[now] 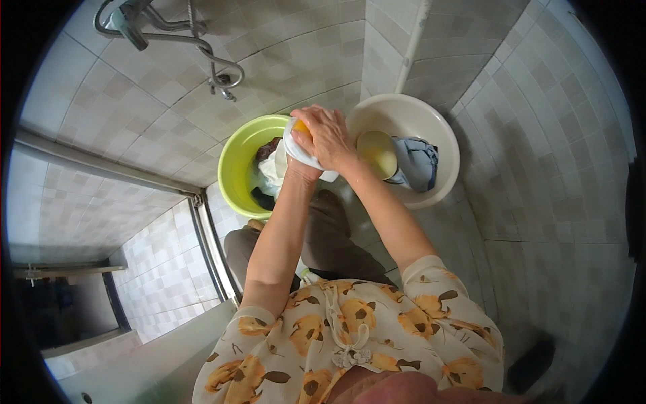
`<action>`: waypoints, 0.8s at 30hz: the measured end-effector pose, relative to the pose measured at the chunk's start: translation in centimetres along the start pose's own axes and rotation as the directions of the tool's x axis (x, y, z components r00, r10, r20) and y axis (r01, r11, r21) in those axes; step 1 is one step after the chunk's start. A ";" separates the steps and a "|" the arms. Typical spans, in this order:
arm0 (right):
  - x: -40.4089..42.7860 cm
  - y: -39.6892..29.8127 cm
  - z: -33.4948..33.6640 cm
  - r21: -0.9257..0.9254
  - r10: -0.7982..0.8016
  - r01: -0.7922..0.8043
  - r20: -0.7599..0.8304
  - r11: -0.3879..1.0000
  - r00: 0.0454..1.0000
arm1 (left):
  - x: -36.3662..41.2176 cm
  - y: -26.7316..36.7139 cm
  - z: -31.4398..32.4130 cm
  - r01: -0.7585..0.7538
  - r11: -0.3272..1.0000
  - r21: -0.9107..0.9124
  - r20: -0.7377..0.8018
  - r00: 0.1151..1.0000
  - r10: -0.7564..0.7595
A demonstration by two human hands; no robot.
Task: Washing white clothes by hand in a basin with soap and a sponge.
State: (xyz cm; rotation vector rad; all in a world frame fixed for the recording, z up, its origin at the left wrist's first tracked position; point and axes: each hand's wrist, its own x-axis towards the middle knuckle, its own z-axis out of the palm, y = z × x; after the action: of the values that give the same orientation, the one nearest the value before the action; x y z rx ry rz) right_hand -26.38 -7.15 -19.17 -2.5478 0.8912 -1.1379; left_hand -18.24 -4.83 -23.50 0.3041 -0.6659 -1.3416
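My right hand (pixel 329 135) is closed over an orange-yellow bar (pixel 301 126), which looks like soap, and presses it against a white cloth (pixel 297 146). Beneath that cloth lies my left hand (pixel 304 169), its fingers mostly hidden. Both hands are raised above the right rim of a lime-green plastic basin (pixel 227 177). Inside this basin are white fabric (pixel 274 166), a dark brown piece (pixel 269 148) and a black piece (pixel 263 199) in cloudy water. A cream plastic basin (pixel 411 103) to the right holds folded light-blue denim (pixel 416 161) and a yellowish round bowl (pixel 377 154).
A shower hose (pixel 194 45) with its head hangs on the tiled wall behind, above a small wall tap (pixel 222 88). A white pipe (pixel 413 48) runs down the corner. At left is a metal door frame (pixel 214 247). My knees (pixel 328 237) are close below the basins.
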 end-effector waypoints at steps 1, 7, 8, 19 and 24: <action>0.4 0.7 0.8 -0.027 0.073 -0.072 0.034 0.997 0.997 | -0.8 0.9 1.4 0.089 0.972 -0.215 -0.097 0.989 -0.112; 4.1 -2.5 3.7 -0.079 0.566 -0.561 0.142 0.824 0.812 | -3.0 5.4 2.7 0.060 0.927 -0.370 -0.233 0.960 -0.155; 4.4 -2.9 4.0 0.007 0.661 -0.671 0.161 0.742 0.733 | -3.4 6.2 3.1 0.073 0.930 -0.360 -0.264 0.948 -0.177; 0.5 -10.9 14.7 0.444 -0.127 0.058 0.128 0.894 0.984 | -9.5 14.1 -10.1 -0.150 0.934 -0.325 -0.344 0.938 0.031; 2.4 -8.7 20.0 0.247 0.249 -0.265 0.094 0.932 0.964 | -9.7 13.0 -12.3 -0.093 0.971 -0.221 -0.615 0.786 -0.065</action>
State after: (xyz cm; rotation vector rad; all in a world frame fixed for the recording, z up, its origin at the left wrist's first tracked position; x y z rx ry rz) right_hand -6.61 -2.71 -27.65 -2.1706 0.9590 -1.0168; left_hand -1.25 5.37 -28.38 0.5115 0.0552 -1.1926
